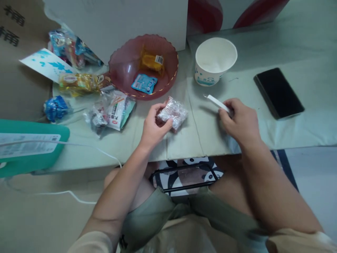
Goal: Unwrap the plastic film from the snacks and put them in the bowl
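My left hand (pixel 152 126) is closed around a small reddish-brown block in shiny clear wrap (pixel 176 113), just above the cloth-covered table. Across from it, my right hand (pixel 240 121) pinches a slim white stick (pixel 216 102). A thin, curved tip sticks out of the stick's far end, pointing left; its kind I cannot make out. Beyond my hands stand a pink scalloped bowl (pixel 118 66) and a white paper cup (pixel 210 75). The bowl holds a yellow packet (pixel 151 63) and a blue packet (pixel 144 83). Neither hand touches the bowl or the cup.
A black phone (pixel 280 93) lies to the right. Left are a blue-wrapped lollipop (pixel 56 108), a white and green snack packet (pixel 119 110), gold-wrapped snacks (pixel 79 82) and a green box-like object (pixel 34 160). A white cable (pixel 92 146) crosses the table's edge. White cardboard (pixel 137 21) stands behind the bowl.
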A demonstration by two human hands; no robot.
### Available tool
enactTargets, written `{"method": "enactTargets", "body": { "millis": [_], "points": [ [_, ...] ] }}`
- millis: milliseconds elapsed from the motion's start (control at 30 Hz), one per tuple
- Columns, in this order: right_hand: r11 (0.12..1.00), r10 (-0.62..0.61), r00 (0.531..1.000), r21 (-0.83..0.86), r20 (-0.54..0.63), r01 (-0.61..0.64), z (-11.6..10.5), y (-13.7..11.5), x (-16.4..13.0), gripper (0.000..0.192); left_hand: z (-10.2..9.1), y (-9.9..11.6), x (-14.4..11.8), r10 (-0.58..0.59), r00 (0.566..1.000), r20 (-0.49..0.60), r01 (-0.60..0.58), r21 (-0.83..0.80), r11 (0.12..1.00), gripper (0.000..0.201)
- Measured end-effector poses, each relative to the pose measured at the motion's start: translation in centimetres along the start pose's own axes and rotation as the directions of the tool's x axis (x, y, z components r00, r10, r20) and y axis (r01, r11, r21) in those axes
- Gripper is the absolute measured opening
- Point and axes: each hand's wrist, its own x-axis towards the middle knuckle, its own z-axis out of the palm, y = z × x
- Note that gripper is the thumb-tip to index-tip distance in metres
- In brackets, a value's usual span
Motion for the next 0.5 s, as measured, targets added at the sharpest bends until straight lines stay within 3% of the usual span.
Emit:
{"method": "enactTargets", "body": {
  "millis": [133,233,333,500],
  "points": [
    [0.950,-0.180,0.973,0.281,0.146,0.134,0.1,-4.1,-1.1,0.024,-0.1,-0.4,-0.1,-0.031,0.999,0.034,0.032,-0.017,0.999,0.047],
    [0.932,-0.270,0.944,0.296,0.187,0.208,0.9,-6.1,-1.2,0.029,-0.2,-1.0,-0.1,-0.002,0.999,0.050,0.002,-0.011,1.000,0.048],
    [0.955,-0.242,0.921,0.241,0.304,0.171,1.0,-6.1,-0.7,0.032,-0.4,-1.6,0.0,0.028,0.999,0.034,-0.027,-0.024,0.999,0.047],
    [0.989,-0.114,0.843,0.141,0.526,0.046,-0.8,-3.7,-0.5,0.037,-1.4,-2.1,0.1,0.059,0.998,-0.025,-0.058,0.033,0.998,0.043]
  ]
}}
